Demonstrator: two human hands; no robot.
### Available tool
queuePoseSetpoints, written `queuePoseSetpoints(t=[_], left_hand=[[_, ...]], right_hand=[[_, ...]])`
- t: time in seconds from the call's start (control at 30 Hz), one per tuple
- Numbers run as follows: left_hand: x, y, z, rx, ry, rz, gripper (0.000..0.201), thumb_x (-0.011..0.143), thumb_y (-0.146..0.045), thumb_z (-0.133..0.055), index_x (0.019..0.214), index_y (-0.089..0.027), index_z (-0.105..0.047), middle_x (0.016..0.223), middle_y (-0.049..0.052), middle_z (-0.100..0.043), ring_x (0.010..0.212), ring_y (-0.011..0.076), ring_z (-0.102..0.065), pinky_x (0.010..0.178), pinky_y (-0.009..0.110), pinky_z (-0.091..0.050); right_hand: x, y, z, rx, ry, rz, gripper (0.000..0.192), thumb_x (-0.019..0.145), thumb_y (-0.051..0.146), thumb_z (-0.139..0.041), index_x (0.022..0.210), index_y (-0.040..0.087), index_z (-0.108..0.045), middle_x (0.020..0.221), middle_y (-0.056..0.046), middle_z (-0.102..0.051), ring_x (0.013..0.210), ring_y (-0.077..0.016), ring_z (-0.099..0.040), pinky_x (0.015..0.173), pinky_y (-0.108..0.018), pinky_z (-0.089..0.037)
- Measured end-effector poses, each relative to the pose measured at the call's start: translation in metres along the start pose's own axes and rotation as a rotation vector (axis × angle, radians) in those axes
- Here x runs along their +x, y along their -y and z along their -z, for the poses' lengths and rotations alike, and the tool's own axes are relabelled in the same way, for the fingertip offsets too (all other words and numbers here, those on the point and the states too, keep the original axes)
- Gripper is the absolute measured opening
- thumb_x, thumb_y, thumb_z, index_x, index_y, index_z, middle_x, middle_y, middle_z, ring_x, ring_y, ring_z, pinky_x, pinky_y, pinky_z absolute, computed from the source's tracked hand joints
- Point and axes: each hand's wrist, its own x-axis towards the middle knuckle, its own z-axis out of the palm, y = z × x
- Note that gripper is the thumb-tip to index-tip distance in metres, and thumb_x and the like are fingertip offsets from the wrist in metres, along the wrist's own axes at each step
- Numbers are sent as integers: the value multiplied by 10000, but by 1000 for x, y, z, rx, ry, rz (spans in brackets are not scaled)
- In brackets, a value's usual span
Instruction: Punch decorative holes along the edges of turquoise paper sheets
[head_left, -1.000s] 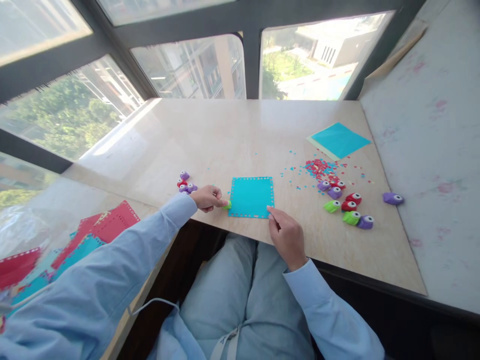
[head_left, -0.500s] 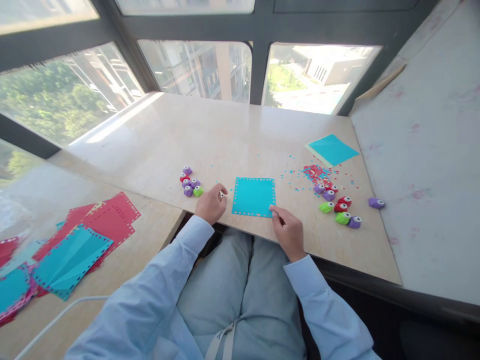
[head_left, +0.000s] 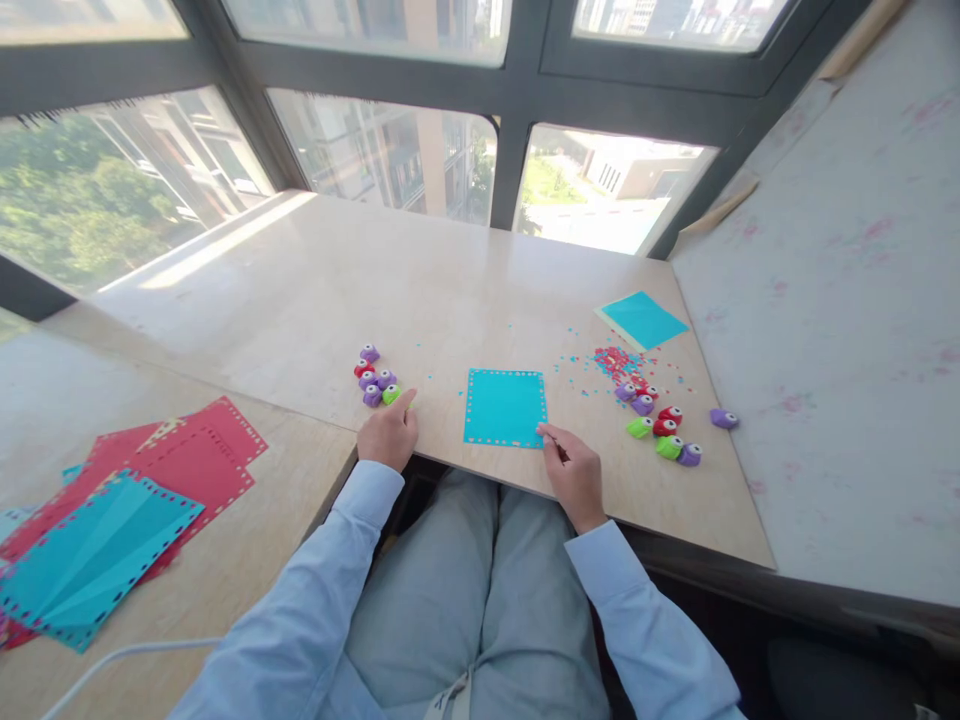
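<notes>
1. Head view: square turquoise paper sheet with punched holes along its edges lies flat at centre frame, near the front edge of the beige wooden tabletop.
2. Right hand, lower centre-right: thumb and forefinger pressed together on the sheet's lower right corner; looks like a pinch, though whether the corner is lifted is too small to tell.
3. Left hand, left of the sheet and apart from it: holds nothing, forefinger stretched out, tip just beside the small green craft punch, other fingers curled.
4. That punch sits at the near end of a cluster of purple and red punches.
5. Handling judgement: the sheet is thin, light and floppy, likely to slide on the smooth top; perforated edges could tear, so take it at a corner or edge, gently.
6. Right of centre: second group of green, red and purple punches, scattered red and blue paper confetti, a plain turquoise square.
7. Lower left: pile of red and turquoise punched sheets.
</notes>
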Motion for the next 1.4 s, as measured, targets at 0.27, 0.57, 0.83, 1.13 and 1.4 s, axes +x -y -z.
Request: queuePoseSetpoints(t=[0.27, 0.57, 0.83, 1.13, 1.4], left_hand=[[-7, 3, -9, -161, -147, -40, 342, 853, -187, -510, 1092, -222, -753, 775, 73, -734, 728, 229, -659, 669, 309, -433], [-12, -35, -24, -519, -74, -331, 294, 858, -245, -510, 1054, -183, -720, 527, -42, -480, 523, 137, -501, 575, 248, -382], [13, -59, -45, -284, -189, -541, 433, 900, -360, -497, 1245, -115, -591, 1210, 175, -641, 1142, 328, -571, 956, 452, -435], [15, -63, -53, -66, -125, -607, 475, 960, -419, -417, 1309, -139, -577, 1388, 196, -535, 1315, 351, -442, 1041, 510, -338], [13, -66, -49, -71, -123, -600, 462, 963, -407, -401, 1306, -151, -575, 1393, 203, -523, 1319, 349, -435, 1053, 515, -326]], right_hand=[[-1, 0, 1, -3, 1, -6, 266, 914, 257, -505, 999, 176, -743, 998, -105, -767, 909, -233, -725, 837, -378, -572], [-3, 3, 2, 122, -63, -82, 235, 915, 276, -522, 995, 203, -731, 977, -81, -754, 843, -212, -706, 766, -366, -593], [-3, 6, 5, 351, -232, -308, 252, 879, 350, -543, 972, 175, -700, 905, -80, -727, 582, -140, -603, 484, -266, -531], [4, -21, 54, 256, -361, -593, 473, 759, 306, -547, 1202, 142, -578, 1019, -96, -676, 554, -128, -619, 434, -246, -482], [24, -53, 83, 8, -177, -464, 599, 752, 259, -555, 1333, 115, -546, 636, 28, -615, 461, -155, -577, 499, -292, -495]])
